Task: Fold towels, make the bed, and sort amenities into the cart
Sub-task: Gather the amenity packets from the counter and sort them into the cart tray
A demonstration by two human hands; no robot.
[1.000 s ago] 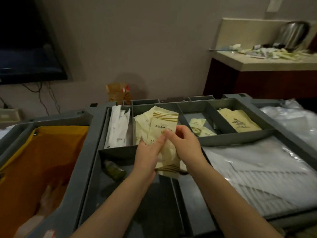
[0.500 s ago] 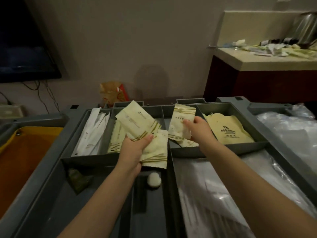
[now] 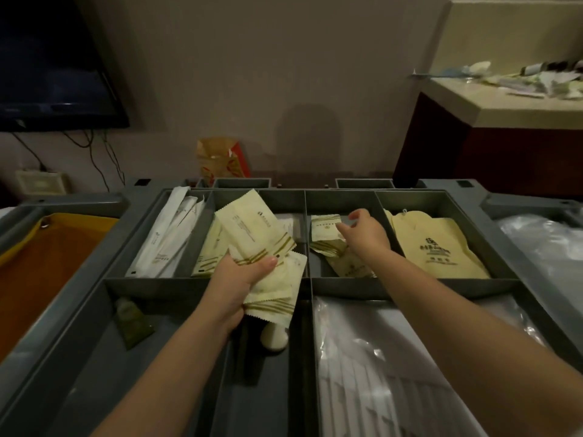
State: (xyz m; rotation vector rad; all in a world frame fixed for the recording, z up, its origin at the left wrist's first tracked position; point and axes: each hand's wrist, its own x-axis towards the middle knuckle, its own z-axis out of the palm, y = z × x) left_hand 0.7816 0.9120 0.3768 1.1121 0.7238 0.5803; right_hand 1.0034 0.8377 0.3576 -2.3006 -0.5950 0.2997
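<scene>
Fingers of left hand (image 3: 243, 279) grip cream sachets (image 3: 249, 228); right hand (image 3: 366, 231) fingers spread (holding nothing) beside packet (image 3: 323, 227) in cart (image 3: 347, 287) compartment.

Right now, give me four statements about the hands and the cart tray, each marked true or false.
1. The left hand grips a bunch of cream packets. True.
2. The right hand is curled into a fist. False: its fingers are relaxed, over the smaller packets in the back row.
3. The tan bags lie in the back row's rightmost compartment. True.
4. The green tube stands upright. False: it lies flat in the front left compartment.
</scene>
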